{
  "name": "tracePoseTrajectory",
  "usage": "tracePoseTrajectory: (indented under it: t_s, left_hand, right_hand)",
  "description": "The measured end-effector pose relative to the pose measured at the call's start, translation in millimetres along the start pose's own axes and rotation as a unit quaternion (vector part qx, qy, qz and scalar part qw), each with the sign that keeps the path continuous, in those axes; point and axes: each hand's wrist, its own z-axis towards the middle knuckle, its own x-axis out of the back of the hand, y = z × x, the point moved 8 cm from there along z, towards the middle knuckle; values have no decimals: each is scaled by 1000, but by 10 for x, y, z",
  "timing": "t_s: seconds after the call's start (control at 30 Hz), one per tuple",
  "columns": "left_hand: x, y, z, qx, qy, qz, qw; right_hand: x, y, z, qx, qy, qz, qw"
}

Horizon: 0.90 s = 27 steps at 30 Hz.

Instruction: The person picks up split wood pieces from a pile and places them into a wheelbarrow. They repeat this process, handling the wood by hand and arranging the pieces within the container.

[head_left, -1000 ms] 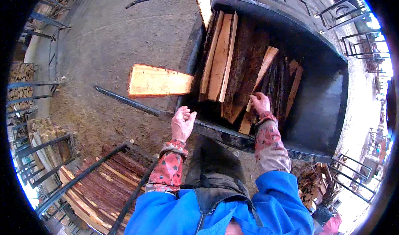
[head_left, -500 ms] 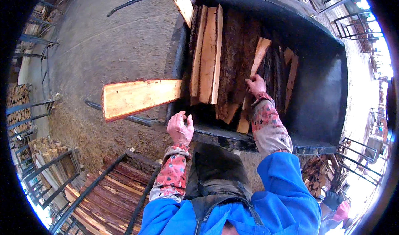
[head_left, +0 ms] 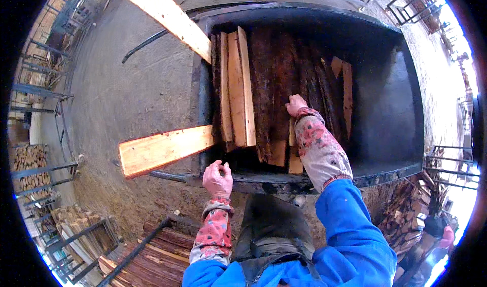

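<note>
My right hand (head_left: pixel 296 105) flat on dark slabs (head_left: pixel 276 79) mid-bin (head_left: pixel 406 99), gripping nothing. Left hand (head_left: pixel 217 178) empty, curled, at near rim. Pale plank (head_left: pixel 165 147) overhanging left rim might tip out if nudged.

pale yellow plank (head_left: pixel 165 149) | dark brown slabs (head_left: pixel 281 79) | black metal bin (head_left: pixel 395 109) | red floral sleeve covers (head_left: pixel 319 145) | blue jacket (head_left: pixel 350 236) | grey floor (head_left: pixel 127 89)

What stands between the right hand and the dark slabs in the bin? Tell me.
Nothing visible does. The right hand already rests on the dark bark slabs inside the metal bin, with no board across it. The left hand is at the bin's near rim, holding nothing.
</note>
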Motion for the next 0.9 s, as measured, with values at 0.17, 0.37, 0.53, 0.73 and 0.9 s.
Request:
tracePoseTrajectory:
  t_s: [0.17,0.37,0.53,0.73,0.9]
  left_hand:
    - [-24,13,-33,9,0,-4,1000]
    - [-106,-53,-162,95,-25,-110,989]
    - [-161,1237,-682,-4,-40,-193,980]
    - [-330,3033,-1570,-222,-87,-212,948]
    - [-430,4028,-2203,-334,-141,-250,898]
  right_hand:
    - [146,186,-810,110,118,137,977]
    - [694,23,-2603,194,174,308,915]
    - [1044,411,-4104,180,189,412,873]
    - [-66,2097,-5135,1,199,479,855]
    - [-1974,3977,-6300,-199,168,403,877]
